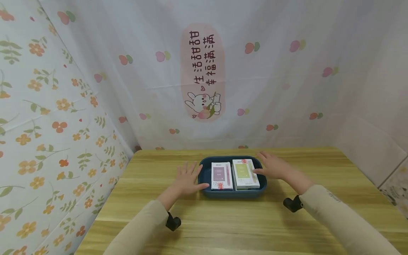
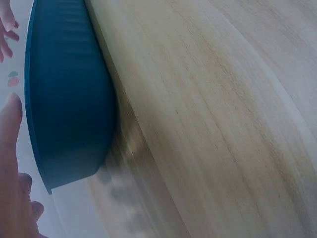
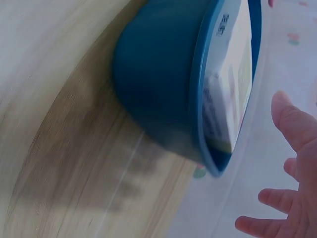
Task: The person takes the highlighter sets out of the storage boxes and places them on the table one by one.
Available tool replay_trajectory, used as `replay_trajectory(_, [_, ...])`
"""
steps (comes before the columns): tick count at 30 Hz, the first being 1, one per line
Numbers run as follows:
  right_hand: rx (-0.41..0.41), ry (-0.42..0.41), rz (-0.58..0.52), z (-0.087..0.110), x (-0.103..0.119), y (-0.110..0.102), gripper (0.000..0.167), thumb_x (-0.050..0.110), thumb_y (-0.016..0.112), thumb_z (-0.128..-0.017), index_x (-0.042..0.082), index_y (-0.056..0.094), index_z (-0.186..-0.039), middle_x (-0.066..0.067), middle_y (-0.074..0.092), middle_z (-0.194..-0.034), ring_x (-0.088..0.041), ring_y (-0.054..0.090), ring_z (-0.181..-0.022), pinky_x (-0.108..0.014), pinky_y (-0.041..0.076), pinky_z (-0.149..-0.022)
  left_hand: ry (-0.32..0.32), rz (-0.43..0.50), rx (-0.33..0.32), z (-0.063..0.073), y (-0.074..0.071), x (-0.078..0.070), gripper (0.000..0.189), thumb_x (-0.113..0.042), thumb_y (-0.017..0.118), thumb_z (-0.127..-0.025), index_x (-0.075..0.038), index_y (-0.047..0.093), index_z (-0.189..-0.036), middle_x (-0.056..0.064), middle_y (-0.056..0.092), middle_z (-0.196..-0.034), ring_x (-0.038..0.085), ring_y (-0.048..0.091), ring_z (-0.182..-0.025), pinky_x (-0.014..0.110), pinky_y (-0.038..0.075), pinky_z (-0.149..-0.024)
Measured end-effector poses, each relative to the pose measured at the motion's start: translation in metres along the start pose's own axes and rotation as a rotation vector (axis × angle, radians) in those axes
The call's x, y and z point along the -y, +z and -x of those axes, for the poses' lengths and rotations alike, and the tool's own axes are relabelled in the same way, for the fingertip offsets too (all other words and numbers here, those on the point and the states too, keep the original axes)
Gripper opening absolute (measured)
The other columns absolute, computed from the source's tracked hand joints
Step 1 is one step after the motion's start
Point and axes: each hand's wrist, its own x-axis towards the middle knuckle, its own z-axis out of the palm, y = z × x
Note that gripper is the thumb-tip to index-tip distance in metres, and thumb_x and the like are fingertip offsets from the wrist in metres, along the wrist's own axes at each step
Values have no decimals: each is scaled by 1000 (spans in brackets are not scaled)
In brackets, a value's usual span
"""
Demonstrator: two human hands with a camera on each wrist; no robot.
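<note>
A dark blue oval basket [image 1: 234,194] stands on the wooden table, holding two small boxes side by side. One is a white box with a purple panel [image 1: 220,175]; the other is a white box with a yellow-green panel [image 1: 245,174]. At the basket's left end my left hand [image 1: 187,180] has its fingers spread, the thumb overlapping the rim in the head view. My right hand [image 1: 275,166] is at the opposite end with fingers extended, its thumb reaching over the green-panelled box. The right wrist view shows the right hand [image 3: 294,183] with spread fingers, apart from the basket wall [image 3: 153,74].
The wooden table [image 1: 223,226] extends in front of the basket and to both sides. Behind it hangs a white curtain [image 1: 280,88] with fruit prints and a rabbit picture. A flowered curtain [image 1: 57,141] borders the left side. Black wrist mounts [image 1: 173,222] sit at both sleeves.
</note>
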Motion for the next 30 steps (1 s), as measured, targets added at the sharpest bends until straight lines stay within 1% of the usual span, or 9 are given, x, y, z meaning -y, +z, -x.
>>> replay_trajectory(3, [-7, -21, 10, -6, 8, 4, 79, 48, 58, -85, -3, 31, -139, -30, 31, -139, -51, 35, -122, -59, 33, -95, 12, 17, -6, -2, 1, -1, 89, -72, 40, -80, -19, 19, -147, 10, 11, -153, 43, 2, -137, 62, 3, -106])
replay_trajectory(5, [-4, -32, -1, -9, 13, 5, 79, 49, 58, -84, -1, 31, -140, -29, 32, -139, -50, 35, -122, -59, 32, -96, 19, 6, -1, -2, 1, -1, 89, -73, 39, -80, -18, 19, -147, 10, 12, -153, 43, 2, -138, 62, 3, -106])
replay_trajectory(8, [2, -44, -11, -14, 21, 8, 80, 51, 57, -84, 1, 30, -140, -28, 33, -139, -50, 36, -122, -60, 32, -96, 24, -11, 11, -3, 3, -1, 89, -74, 38, -80, -19, 20, -147, 10, 12, -153, 43, 2, -138, 62, 5, -106])
replay_trajectory(11, [15, -43, -17, -20, 27, 10, 80, 53, 56, -84, 2, 30, -141, -27, 33, -140, -50, 36, -122, -60, 32, -96, 27, -8, 31, -4, 3, -1, 88, -74, 37, -80, -20, 20, -147, 10, 11, -154, 43, 1, -138, 62, 3, -106])
replay_trajectory(16, [56, -28, -40, -28, 35, 14, 83, 55, 55, -84, 3, 28, -143, -27, 32, -141, -50, 34, -123, -60, 31, -97, 34, 20, 53, -4, 2, -2, 87, -73, 39, -80, -20, 22, -147, 10, 10, -154, 44, 2, -137, 62, 2, -105])
replay_trajectory(23, [124, 16, -26, -31, 40, 20, 87, 59, 55, -81, 3, 28, -143, -30, 37, -134, -49, 45, -111, -56, 40, -88, 34, 25, 77, -4, 2, -3, 90, -76, 39, -78, -21, 22, -147, 9, 10, -154, 44, 2, -137, 63, 5, -105])
replay_trajectory(28, [175, 58, -39, -32, 47, 20, 88, 62, 54, -81, 8, 27, -144, -29, 33, -137, -49, 43, -113, -55, 40, -87, 30, 39, 91, -4, 3, -2, 91, -75, 41, -77, -21, 20, -147, 8, 8, -154, 45, 3, -137, 63, 6, -105])
replay_trajectory(30, [193, 75, -41, -33, 49, 20, 88, 63, 54, -79, 9, 28, -144, -29, 32, -137, -48, 45, -110, -55, 41, -85, 28, 46, 95, -4, 3, -2, 91, -74, 42, -77, -20, 19, -147, 8, 7, -154, 45, 3, -137, 63, 5, -105])
